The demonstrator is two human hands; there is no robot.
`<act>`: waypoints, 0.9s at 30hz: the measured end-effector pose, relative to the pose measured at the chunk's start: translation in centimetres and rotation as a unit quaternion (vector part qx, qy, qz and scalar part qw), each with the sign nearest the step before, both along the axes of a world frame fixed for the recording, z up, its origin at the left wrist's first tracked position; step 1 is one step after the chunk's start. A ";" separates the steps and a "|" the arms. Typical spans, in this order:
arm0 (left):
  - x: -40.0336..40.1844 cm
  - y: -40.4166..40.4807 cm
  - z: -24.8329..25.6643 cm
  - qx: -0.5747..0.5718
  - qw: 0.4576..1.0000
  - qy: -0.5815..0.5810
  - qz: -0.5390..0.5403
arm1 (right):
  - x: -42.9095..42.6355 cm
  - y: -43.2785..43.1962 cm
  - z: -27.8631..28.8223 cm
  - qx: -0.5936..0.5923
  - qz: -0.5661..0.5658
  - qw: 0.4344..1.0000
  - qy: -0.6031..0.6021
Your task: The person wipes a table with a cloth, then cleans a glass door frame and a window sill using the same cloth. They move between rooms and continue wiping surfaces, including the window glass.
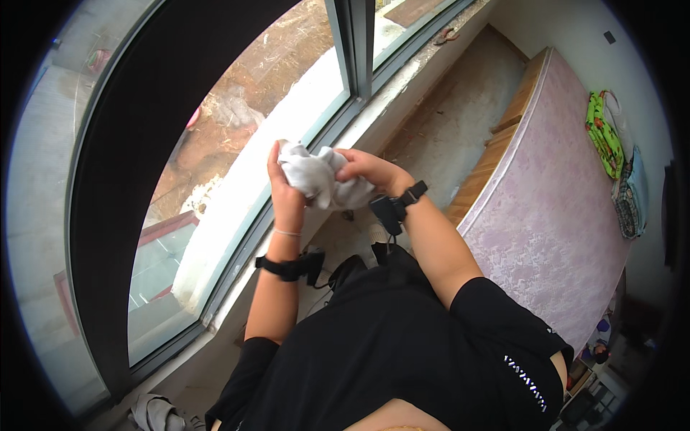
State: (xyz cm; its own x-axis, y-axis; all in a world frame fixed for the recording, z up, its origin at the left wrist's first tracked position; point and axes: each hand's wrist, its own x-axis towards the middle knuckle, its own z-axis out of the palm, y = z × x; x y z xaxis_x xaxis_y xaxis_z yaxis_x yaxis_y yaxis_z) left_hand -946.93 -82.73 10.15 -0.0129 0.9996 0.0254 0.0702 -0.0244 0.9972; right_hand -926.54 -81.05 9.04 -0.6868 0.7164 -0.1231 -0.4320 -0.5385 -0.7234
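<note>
A bunched white-grey cloth (318,175) is held up between both hands, over the window sill. My left hand (287,186) grips its left side, fingers partly hidden behind the cloth. On the other side my right hand (372,169) holds the cloth with thumb and fingers pressed into the folds. Both wrists wear black straps with small devices. Just beyond the hands runs the dark metal window frame (337,116), with glass panes and bare ground outside.
A bed with a pink patterned mattress (550,204) on a wooden base stands at the right. Folded green and blue textiles (604,134) lie along its far edge. Grey cloth (153,412) lies at the lower left. A small reddish object (445,37) rests on the sill (401,81).
</note>
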 end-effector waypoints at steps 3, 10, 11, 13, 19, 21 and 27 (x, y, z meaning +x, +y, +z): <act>-0.6 0.6 -0.7 -0.088 0.978 -0.059 -0.181 | 3.4 -1.8 0.5 -0.061 0.091 0.990 0.091; 1.7 -1.2 -2.7 -0.057 0.947 0.079 -0.306 | 5.1 -3.3 -0.8 -0.104 -0.021 0.994 0.025; 1.7 -1.6 -3.6 -0.076 0.951 0.045 -0.297 | 5.4 -3.4 -1.5 -0.084 -0.050 0.995 0.009; 0.5 -2.3 -6.1 -0.094 0.952 0.019 -0.289 | 5.9 -3.5 -2.2 -0.035 -0.105 0.994 -0.019; -4.3 -3.1 -3.0 -0.209 0.866 0.375 -0.258 | 6.4 -4.3 0.2 0.029 -0.226 0.971 -0.070; -2.2 -4.4 -2.6 -0.130 0.981 0.069 -0.123 | 5.3 -4.3 2.4 -0.073 -0.216 0.974 -0.009; 7.8 -6.6 -5.7 -0.235 0.899 -0.223 -0.296 | 4.5 0.6 -2.1 -0.222 -0.315 0.920 0.070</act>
